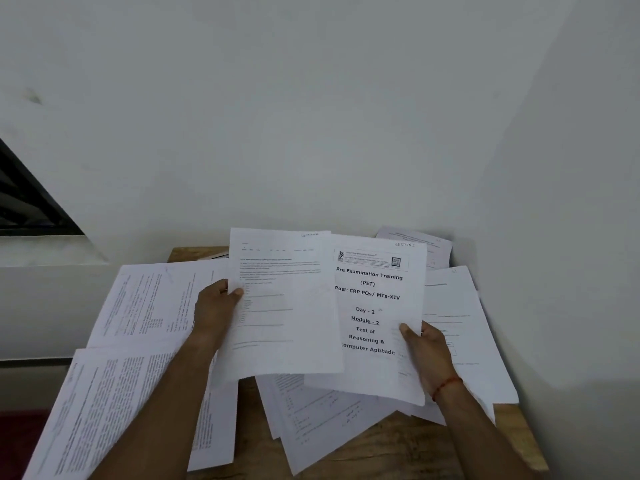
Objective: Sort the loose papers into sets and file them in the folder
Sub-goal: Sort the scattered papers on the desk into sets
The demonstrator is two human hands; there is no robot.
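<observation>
Loose papers (104, 410) blanket the worktop (415, 441) below my arms; my left hand (213, 313) pinches a question sheet (284, 306), my right hand (427, 351) the "Pre Examination Training" cover (374, 306), fingers (237, 292) clamped on each; raised side by side, seemingly to compare headings; no folder visible.

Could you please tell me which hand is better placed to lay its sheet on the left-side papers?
Probably the left hand: it pinches its sheet just above those papers, while the right hand, holding the cover page, would have to cross over.
</observation>
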